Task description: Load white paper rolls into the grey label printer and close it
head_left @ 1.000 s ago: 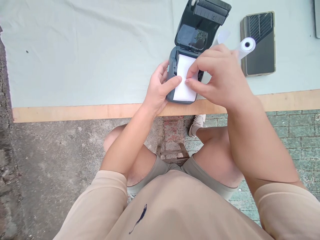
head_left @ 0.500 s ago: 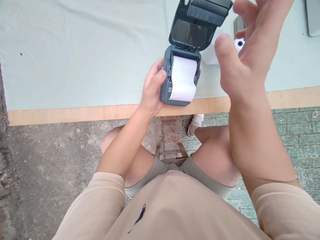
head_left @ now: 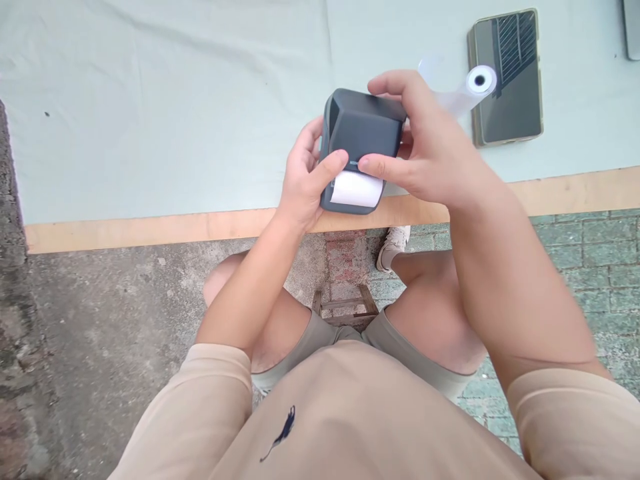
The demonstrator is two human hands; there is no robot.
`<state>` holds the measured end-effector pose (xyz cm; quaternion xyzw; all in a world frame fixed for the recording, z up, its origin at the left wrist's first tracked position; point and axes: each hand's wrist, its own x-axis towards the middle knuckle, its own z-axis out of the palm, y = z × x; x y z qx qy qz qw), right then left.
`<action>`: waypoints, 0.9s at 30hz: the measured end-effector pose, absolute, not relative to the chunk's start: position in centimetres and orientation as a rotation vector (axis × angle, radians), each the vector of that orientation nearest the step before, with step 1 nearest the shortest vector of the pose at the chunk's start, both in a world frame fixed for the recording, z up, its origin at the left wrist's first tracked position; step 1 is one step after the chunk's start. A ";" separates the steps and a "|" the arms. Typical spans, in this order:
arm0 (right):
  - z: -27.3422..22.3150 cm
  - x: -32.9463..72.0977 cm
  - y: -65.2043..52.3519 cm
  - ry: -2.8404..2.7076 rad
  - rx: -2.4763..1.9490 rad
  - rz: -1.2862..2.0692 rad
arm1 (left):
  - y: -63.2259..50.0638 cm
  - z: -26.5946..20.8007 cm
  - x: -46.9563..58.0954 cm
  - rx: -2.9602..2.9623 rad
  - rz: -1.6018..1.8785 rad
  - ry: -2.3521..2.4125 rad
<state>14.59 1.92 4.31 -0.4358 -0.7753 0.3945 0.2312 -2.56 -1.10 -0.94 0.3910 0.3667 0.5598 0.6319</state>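
A dark grey label printer (head_left: 367,130) is held over the table's front edge, its lid down over the body. White label paper (head_left: 357,189) sticks out from under the lid at the near end. My left hand (head_left: 307,173) wraps round the printer's left side, thumb on the lid's lower left. On the other side, my right hand (head_left: 425,143) grips the lid and right side, its thumb near the lid's front edge and its forefinger at the far end. Whether the lid is fully latched cannot be made out.
Right of the printer, a small white paper roll (head_left: 480,80) with a loose strip lies against a dark-screened phone or tablet (head_left: 517,100). A grey device (head_left: 633,30) shows at the far right corner. Pale cloth covers the table (head_left: 175,120), which has a wooden front edge.
The printer's lid, raised before, has swung down over the paper. My right hand has come down and left from the air onto the printer. The left hand keeps its hold.
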 end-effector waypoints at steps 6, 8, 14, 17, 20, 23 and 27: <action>4.5 14.1 1.7 -2.129 -1.227 1.026 | -0.9 -0.5 -2.7 0.841 1.281 0.815; 4.6 14.5 1.7 -2.130 -1.258 0.972 | -0.7 -0.5 -2.7 0.807 1.277 0.839; 5.4 15.9 1.7 -2.265 -1.214 0.901 | -0.4 -1.2 -3.1 0.829 1.279 0.915; 5.5 15.8 1.7 -2.325 -1.196 0.841 | -0.3 -1.5 -3.3 0.846 1.280 0.898; 5.8 15.3 1.7 -2.234 -1.270 0.677 | -0.1 -1.6 -3.2 0.834 1.290 0.922; 6.0 14.6 1.5 -1.886 -1.354 0.425 | -0.1 -1.4 -3.1 0.776 1.288 0.927; 6.1 14.1 1.3 -1.947 -1.342 0.512 | -0.2 -1.3 -3.0 0.780 1.236 0.825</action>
